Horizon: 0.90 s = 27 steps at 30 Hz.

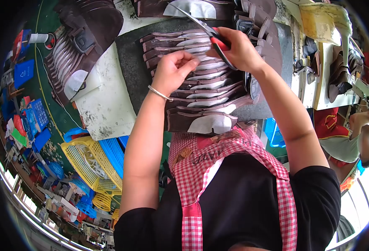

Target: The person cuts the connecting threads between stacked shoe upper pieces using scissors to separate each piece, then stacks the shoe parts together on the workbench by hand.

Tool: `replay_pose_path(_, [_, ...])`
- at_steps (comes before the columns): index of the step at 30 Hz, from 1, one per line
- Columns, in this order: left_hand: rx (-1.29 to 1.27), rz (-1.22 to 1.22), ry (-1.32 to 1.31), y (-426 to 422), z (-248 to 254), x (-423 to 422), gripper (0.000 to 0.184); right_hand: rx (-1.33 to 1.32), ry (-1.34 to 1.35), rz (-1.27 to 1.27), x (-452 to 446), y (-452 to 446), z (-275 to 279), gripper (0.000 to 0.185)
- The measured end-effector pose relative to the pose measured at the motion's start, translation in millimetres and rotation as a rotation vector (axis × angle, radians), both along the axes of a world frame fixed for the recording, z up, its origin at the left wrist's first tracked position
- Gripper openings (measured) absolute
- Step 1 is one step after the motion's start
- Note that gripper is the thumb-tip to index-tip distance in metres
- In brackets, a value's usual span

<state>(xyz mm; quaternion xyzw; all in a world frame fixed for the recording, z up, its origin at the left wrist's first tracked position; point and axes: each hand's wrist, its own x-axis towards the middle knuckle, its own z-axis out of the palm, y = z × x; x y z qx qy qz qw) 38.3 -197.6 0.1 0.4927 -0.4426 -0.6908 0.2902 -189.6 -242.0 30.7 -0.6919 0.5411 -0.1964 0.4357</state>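
Note:
My right hand [241,52] is wrapped round a pair of scissors [201,26] with red and black handles. The long blades point up and to the left. Over the row of overlapping brown pieces [180,121], which look like shoe uppers, my left hand [176,71] is closed in a pinch. Whatever its fingertips hold is too small to make out. White lining patches [211,124] show on the pieces, and the row lies on a dark board [130,62]. Dark buckles or straps sit along the row's right side.
Another fanned stack of brown pieces [73,54] lies at the upper left, near a thread spool [40,38]. A yellow basket [82,161] and a blue basket [111,152] stand below the white tabletop [105,104]. Another person's arm [362,125] shows at the far right.

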Motion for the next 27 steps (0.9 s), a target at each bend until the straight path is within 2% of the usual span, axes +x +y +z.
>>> replay_pose_path(1, [0.018, -0.018, -0.043, 1.4, -2.8, 6.1, 0.012, -0.147, 0.207, -0.004, -3.8, 4.8, 12.8, 0.04])
replay_pose_path(3, [-0.032, -0.091, -0.227, 8.8, -17.6, 32.7, 0.013, -0.263, 0.396, 0.094, -27.0, 8.5, 1.9, 0.038])
replay_pose_path(8, [-0.061, -0.181, -0.558, 14.7, -13.5, 53.8, 0.015, -0.233, 0.617, 0.155, -39.1, 23.8, -30.0, 0.036])
replay_pose_path(17, [-0.16, -0.192, -0.782, 1.8, -9.8, 49.5, 0.021, -0.239, 0.66, 0.157, -36.1, 21.8, -46.5, 0.03])
replay_pose_path(20, [-0.204, -0.197, -0.926, -4.4, -21.0, 47.6, 0.028, -0.35, 0.661, 0.16, -30.6, 23.1, -43.7, 0.017])
replay_pose_path(23, [-0.203, -0.214, -1.083, -10.3, -28.5, 43.5, 0.037, -0.334, 0.759, 0.16, -31.8, 17.3, -40.8, 0.027])
replay_pose_path(26, [-0.155, -0.23, -1.233, -14.8, -15.1, 35.0, 0.037, -0.407, 0.755, 0.165, -30.6, 14.2, -32.7, 0.031])
replay_pose_path(27, [-0.148, -0.225, -1.262, -12.6, -9.5, 34.3, 0.036, -0.418, 0.672, 0.197, -25.8, 14.4, -25.1, 0.033])
